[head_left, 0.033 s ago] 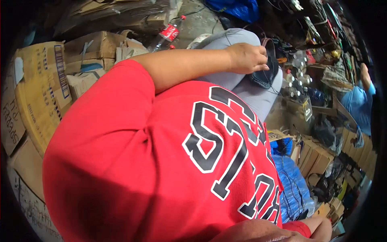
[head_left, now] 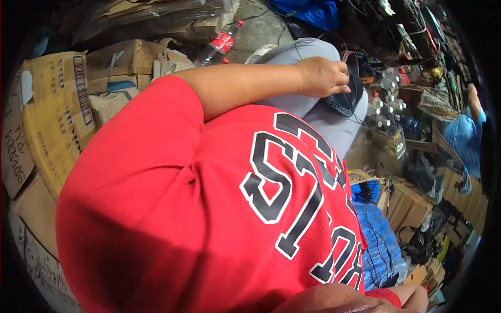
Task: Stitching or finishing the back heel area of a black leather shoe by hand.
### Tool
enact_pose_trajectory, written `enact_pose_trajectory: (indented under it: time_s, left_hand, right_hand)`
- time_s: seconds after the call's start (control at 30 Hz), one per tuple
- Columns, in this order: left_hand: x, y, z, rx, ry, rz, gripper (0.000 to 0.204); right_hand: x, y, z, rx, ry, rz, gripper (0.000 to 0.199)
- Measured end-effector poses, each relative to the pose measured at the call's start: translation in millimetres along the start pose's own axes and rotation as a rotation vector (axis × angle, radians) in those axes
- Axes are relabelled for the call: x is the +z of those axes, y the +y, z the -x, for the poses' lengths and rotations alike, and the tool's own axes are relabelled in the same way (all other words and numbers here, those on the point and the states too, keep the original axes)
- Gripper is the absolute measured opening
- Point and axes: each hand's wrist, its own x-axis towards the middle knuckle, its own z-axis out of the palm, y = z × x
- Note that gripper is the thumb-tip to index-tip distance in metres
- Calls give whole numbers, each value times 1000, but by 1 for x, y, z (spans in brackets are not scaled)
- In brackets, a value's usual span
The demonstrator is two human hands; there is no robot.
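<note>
The red shirt, with large black letters edged in white across its chest, fills most of the view from the near side. Left of it stand the boxes, brown and marked by hand and print, one against another, with a smaller torn one just beyond. The lap, in grey trousers, stretches ahead with both knees bent. To the right of the shirt a blue sheet lies rumpled, near a row of flat cardboard and a dark plastic bag. The left arm reaches across to the lap's far edge, where the left hand is partly curled, its fingertips drawn together over the black piece; I cannot tell whether they grip it. That piece, rounded, ribbed and sandal-like, sits at the lap's far edge, by the gap between the knees. The right hand is out of view, so its state cannot be told. A clear bottle with a red label leans tilted at the floor's left side, beyond the left forearm. The smallest are the little bottles with pale caps, clustered right of the knees.
</note>
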Motion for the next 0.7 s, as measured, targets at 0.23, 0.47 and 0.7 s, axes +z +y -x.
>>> enact_pose_trajectory:
  time_s: [0.23, 0.47, 0.7]
  left_hand:
    - [2, -1, 2, -16, -29, -4, 26]
    - [-17, 21, 8, 190, -127, -64, 28]
    - [-13, 29, 16, 267, -306, -187, 32]
  right_hand:
    - [28, 9, -16, 35, -78, -129, 28]
    - [54, 11, -29, 81, -174, -245, 30]
    - [73, 5, -37, 121, -265, -341, 31]
